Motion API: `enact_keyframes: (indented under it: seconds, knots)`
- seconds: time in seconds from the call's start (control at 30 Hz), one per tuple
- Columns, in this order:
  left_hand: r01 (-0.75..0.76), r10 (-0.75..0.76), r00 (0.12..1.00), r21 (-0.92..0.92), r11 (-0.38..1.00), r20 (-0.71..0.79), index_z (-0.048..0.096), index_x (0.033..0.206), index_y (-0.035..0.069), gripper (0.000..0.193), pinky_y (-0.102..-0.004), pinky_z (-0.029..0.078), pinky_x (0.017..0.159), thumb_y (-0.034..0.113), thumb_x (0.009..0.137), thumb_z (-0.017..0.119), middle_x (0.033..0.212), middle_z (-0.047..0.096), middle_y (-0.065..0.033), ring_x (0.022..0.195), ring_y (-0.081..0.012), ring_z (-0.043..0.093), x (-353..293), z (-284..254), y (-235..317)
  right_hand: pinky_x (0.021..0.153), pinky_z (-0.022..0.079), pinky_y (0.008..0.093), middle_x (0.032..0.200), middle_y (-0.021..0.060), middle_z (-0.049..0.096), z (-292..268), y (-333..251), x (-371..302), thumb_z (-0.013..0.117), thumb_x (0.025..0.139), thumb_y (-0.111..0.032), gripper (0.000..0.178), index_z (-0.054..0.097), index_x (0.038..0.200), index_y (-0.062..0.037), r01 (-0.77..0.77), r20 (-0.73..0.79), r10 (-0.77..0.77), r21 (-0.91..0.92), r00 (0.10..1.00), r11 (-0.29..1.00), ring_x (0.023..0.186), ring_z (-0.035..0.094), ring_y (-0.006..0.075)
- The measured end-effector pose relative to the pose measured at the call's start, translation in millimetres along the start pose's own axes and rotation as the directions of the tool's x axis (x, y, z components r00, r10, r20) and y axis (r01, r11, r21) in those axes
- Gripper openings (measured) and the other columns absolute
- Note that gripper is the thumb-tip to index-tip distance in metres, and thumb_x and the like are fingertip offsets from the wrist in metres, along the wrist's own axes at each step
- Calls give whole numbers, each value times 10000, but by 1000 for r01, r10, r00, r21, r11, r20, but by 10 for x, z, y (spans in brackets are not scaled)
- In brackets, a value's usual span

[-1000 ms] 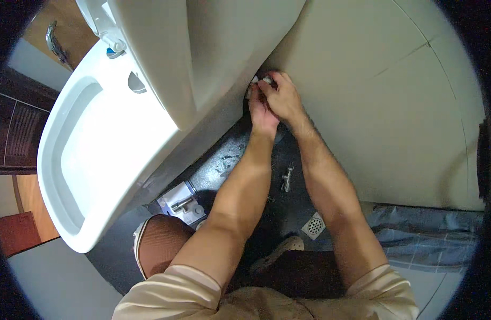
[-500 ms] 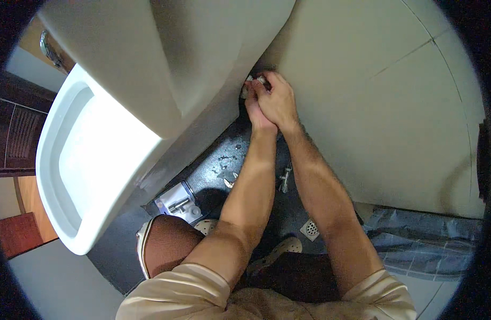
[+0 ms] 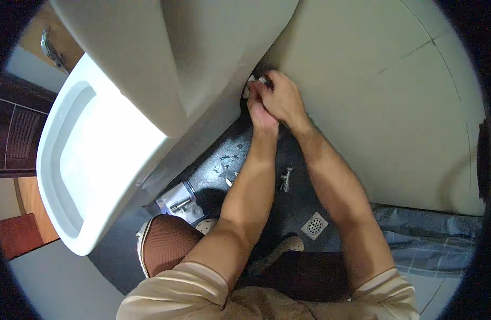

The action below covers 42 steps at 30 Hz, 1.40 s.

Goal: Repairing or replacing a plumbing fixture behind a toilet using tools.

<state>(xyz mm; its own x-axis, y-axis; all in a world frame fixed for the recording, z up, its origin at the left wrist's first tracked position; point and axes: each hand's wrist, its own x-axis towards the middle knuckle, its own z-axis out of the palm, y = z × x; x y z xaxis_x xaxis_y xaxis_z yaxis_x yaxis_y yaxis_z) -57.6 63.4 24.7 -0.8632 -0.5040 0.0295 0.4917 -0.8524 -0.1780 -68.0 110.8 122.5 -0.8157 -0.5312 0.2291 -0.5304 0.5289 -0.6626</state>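
Note:
My two hands meet low in the narrow gap between a white toilet (image 3: 109, 162) and a pale wall (image 3: 373, 117). There, my right hand (image 3: 287, 100) curls its fingers round a small shiny fitting (image 3: 264, 80) close to the wall. Just left of it, my left hand (image 3: 260, 106) is closed at the same spot, palm side partly up. Whitish bits show by its fingertips, but fingers hide what it grips.
On the dark floor lie a chrome valve (image 3: 287, 177), a half-hidden metal tool (image 3: 230, 181) and an opened package with a chrome piece (image 3: 182, 204). A square drain (image 3: 314, 226) sits near a clog shoe (image 3: 293, 244). Blue curtain fabric (image 3: 426, 240) spreads at right.
My right forearm and elbow have swung outward to the right, and the right hand has turned slightly about the fitting. The left hand has barely shifted.

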Motion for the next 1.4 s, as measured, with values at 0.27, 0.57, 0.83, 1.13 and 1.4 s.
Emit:
enact_keyframes:
  seconds: [0.27, 0.57, 0.83, 1.13, 1.4]
  knots:
    - [19, -63, 986, -270, 963, -156, 622, 986, 57, 139, -373, 526, 852, 178, 936, 573, 983, 662, -118, 916, -228, 631, 89, 61, 123, 773, 492, 394, 1030, 159, 643, -155, -156, -146, 615, 840, -221, 329, 597, 1102, -23, -29, -217, 94, 284, 972, 958, 897, 615, 320]
    - [137, -251, 797, -240, 961, -549, 589, 981, 13, 178, -427, 553, 795, 185, 943, 557, 904, 647, -144, 824, -265, 631, 203, 457, 264, 759, 493, 362, 959, 135, 644, -44, -14, -232, 621, 837, -223, 351, 589, 1131, -33, -204, -114, 254, 330, 961, 922, 835, 606, 297]
    - [178, -226, 895, -156, 972, -386, 575, 962, 18, 196, -421, 549, 733, 198, 962, 498, 847, 631, -130, 734, -267, 619, 190, 39, 230, 737, 494, 339, 962, 127, 645, -189, 65, -77, 625, 833, -213, 347, 596, 1125, -29, -26, -29, 31, 142, 999, 989, 803, 604, 263]
    - [123, -181, 798, -139, 983, -575, 581, 908, 55, 180, -375, 518, 675, 229, 887, 540, 781, 628, -95, 691, -249, 607, 378, 285, 52, 731, 497, 347, 975, 133, 649, -448, 6, -236, 629, 814, -185, 357, 598, 1128, -18, -99, 23, 97, 297, 995, 950, 800, 610, 251]
    - [169, 43, 794, 288, 942, -607, 571, 932, 118, 195, -358, 477, 654, 306, 922, 518, 826, 623, -75, 643, -194, 579, 635, -166, 353, 785, 478, 278, 1081, 104, 632, -337, -216, -123, 633, 847, -178, 449, 525, 1250, -13, 244, 61, -239, -101, 969, 965, 881, 579, 172]
